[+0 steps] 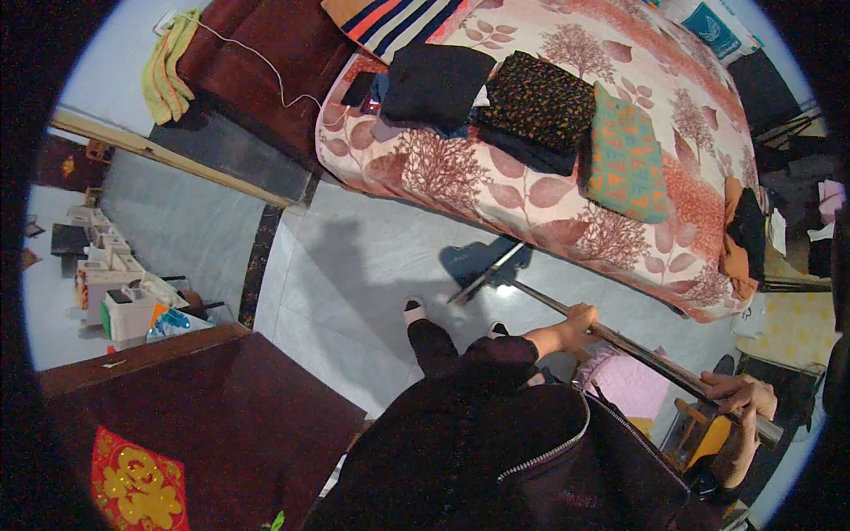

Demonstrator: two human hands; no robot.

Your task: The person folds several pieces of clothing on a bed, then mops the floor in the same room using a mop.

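Note:
A long-handled flat mop (651,357) slants across my front, from the lower right toward the floor by the bed. My left hand (575,329) is closed around the middle of its handle. Near the handle's upper end my right hand (742,396) grips it, with some fingers partly stretched along the pole. The mop's narrow, pale-edged head (487,273) is down on the grey tiled floor (354,292), close to the bed's lower edge. Around the head lies a dark patch, which may be shadow or cloth.
A bed (522,190) with a leaf-patterned cover bears folded dark clothes (438,84), a black patterned garment (540,106) and a green-orange cloth (627,159). A dark red door (212,425) stands at the lower left. A pink padded seat (624,385) and wooden stool (699,434) are beside me.

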